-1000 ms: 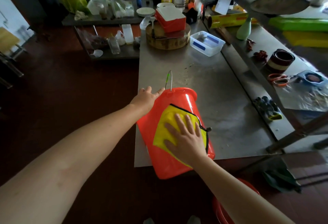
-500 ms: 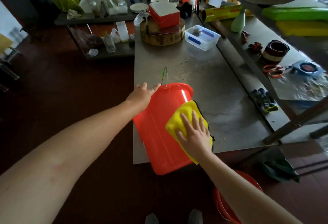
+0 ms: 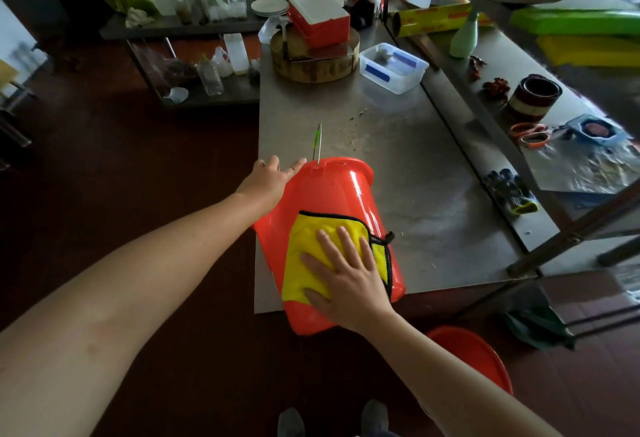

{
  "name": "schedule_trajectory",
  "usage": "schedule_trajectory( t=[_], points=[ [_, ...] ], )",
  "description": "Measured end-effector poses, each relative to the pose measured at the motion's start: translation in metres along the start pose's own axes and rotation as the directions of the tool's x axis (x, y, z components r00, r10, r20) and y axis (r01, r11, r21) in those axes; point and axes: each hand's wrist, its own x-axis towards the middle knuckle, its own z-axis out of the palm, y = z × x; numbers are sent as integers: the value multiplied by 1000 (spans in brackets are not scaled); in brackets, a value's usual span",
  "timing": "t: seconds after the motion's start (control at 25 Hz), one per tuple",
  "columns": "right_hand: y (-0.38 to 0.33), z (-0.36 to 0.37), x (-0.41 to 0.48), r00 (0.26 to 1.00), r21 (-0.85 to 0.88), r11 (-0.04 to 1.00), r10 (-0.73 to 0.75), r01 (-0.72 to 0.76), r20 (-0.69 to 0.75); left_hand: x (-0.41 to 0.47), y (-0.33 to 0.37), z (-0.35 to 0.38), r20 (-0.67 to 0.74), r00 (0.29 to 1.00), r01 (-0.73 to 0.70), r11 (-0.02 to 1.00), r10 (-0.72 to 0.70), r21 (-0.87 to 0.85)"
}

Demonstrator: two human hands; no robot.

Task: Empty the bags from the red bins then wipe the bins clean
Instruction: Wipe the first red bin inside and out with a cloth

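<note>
Right hand [image 3: 346, 277] lies flat, fingers spread and straight, pressing a yellow cloth [image 3: 304, 256] against the upturned side of the red bin [image 3: 332, 190]. That bin lies on its side at the near left corner of the steel surface [image 3: 415, 176], its base overhanging the edge and its wire handle [image 3: 318, 142] sticking up by the rim. Left hand [image 3: 266, 182] rests against the bin's side just below the rim, fingers seemingly straight and gripping nothing, while a second red bin [image 3: 474, 353] stands on the floor.
</note>
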Motion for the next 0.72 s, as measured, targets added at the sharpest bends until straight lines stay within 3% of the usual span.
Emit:
schedule_trajectory(
  t=[0.24, 0.32, 0.4, 0.48, 0.52, 0.6, 0.72],
  points=[
    [41, 7, -23, 934, 286, 893, 355, -348, 29, 0, 4, 1, -6, 1000, 4, 1000, -4, -24],
    [56, 9, -26, 886, 446, 777, 454, -444, 91, 1, 7, 0, 0, 1000, 15, 1000, -15, -28],
    [68, 8, -28, 811, 594, 588, 547, -549, 208, -1, 10, -1, 0, 999, 41, 998, -41, -42],
    [69, 7, -28, 764, 647, 479, 587, -593, 266, -3, 10, -3, 1, 999, 47, 998, -47, -37],
    [64, 7, -29, 767, 628, 503, 588, -594, 255, -4, 10, -2, 0, 999, 43, 999, -43, -31],
    [42, 7, -31, 816, 495, 669, 552, -555, 170, -5, 8, -2, -3, 999, 34, 999, -34, -21],
    [3, 7, -38, 925, 248, 894, 378, -373, 30, -4, 0, 0, -2, 1000, -3, 1000, 3, 2]
  ],
)
